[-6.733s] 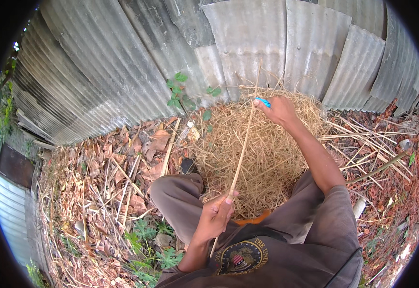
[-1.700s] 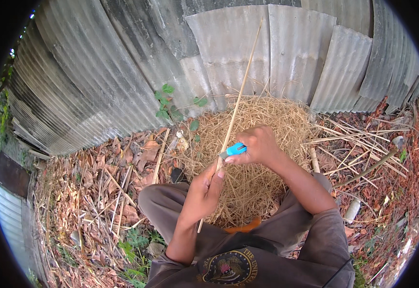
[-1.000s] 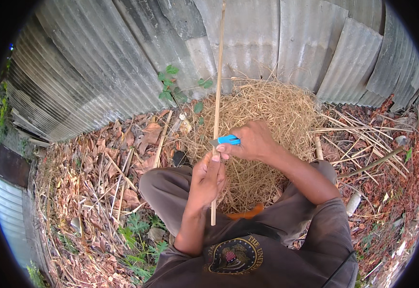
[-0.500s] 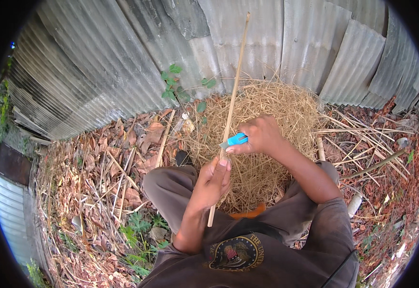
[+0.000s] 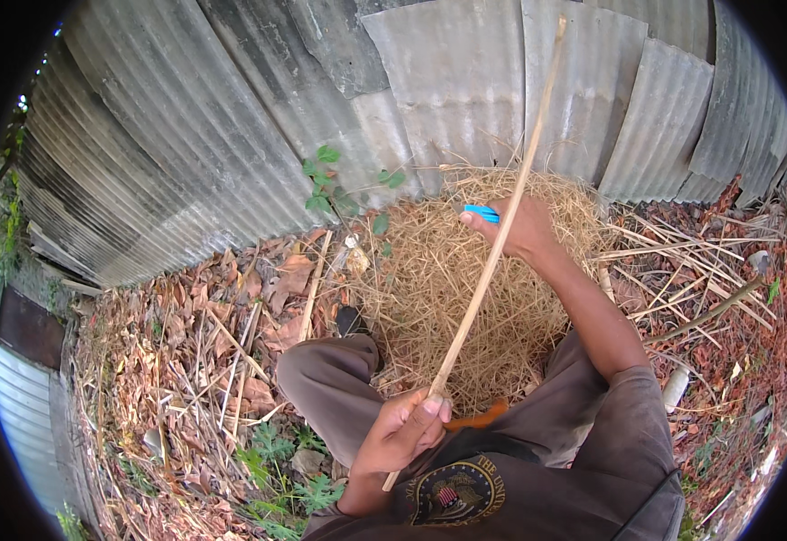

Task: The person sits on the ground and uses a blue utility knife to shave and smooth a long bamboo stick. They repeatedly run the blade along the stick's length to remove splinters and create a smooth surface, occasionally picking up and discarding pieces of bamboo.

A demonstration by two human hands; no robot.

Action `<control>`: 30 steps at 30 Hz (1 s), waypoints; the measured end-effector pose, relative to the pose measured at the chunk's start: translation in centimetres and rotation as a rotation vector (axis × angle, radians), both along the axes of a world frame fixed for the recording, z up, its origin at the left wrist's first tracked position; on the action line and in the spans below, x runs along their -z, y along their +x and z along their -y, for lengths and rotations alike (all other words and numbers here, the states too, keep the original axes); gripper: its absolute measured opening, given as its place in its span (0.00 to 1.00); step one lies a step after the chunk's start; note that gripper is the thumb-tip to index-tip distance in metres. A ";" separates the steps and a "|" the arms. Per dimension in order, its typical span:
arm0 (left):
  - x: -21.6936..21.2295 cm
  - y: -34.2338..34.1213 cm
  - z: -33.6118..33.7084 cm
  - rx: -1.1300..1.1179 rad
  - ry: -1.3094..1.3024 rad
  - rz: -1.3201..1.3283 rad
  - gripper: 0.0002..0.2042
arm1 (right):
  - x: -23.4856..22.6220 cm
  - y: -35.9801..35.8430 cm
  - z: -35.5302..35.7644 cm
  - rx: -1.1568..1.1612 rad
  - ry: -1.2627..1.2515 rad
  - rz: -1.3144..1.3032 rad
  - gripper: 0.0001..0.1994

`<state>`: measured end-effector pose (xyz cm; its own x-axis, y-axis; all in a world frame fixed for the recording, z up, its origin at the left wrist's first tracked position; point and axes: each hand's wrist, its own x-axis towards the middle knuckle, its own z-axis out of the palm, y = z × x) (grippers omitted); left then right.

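A long, thin split-bamboo stick [image 5: 501, 234] slants from near my lap up toward the metal wall, leaning right at its far end. My left hand [image 5: 409, 424] is closed around its lower part, with a short end sticking out below the fist. Farther off, my right hand [image 5: 527, 225] grips a blue-handled utility knife [image 5: 482, 214], its blade pointing left. The stick passes in front of the right hand; whether the two touch, I cannot tell. Beneath both hands lies a heap of pale thin shavings [image 5: 465, 307] between my bent legs.
Overlapping corrugated metal sheets [image 5: 447, 90] stand as a wall just beyond the shavings. Dry leaves [image 5: 195, 343] and sticks cover the ground at left. More split strips [image 5: 682, 261] lie at right. Something orange [image 5: 479, 417] rests near my lap.
My left hand has drawn down toward my lap, and the stick has tilted rightward. The right hand with the knife has moved up and right, its blade leaving the stick.
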<state>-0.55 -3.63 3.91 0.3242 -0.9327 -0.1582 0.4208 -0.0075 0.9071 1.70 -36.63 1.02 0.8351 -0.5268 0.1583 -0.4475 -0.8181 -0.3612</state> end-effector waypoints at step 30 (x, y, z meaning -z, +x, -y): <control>2.4 2.0 4.0 -0.194 0.128 0.061 0.14 | 0.1 -0.9 -2.7 -0.122 -0.119 0.225 0.37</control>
